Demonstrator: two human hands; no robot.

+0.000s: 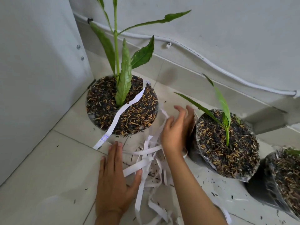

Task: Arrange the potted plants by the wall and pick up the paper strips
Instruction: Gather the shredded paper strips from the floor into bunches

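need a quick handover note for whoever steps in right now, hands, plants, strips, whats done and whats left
Left hand: open, flat on the floor tiles at the edge of the paper strips.
Right hand: open, over the strips beside the middle pot; no grip on anything.
Pots: corner pot by the wall, middle pot and a third pot in a row to its right.
Left: all strips, including the long strip lying across the corner pot's soil.

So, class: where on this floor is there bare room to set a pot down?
Bare tile lies left of the left hand, below the tall potted plant. Crowded: paper strips fill the gap to the middle pot, where the right hand reaches.
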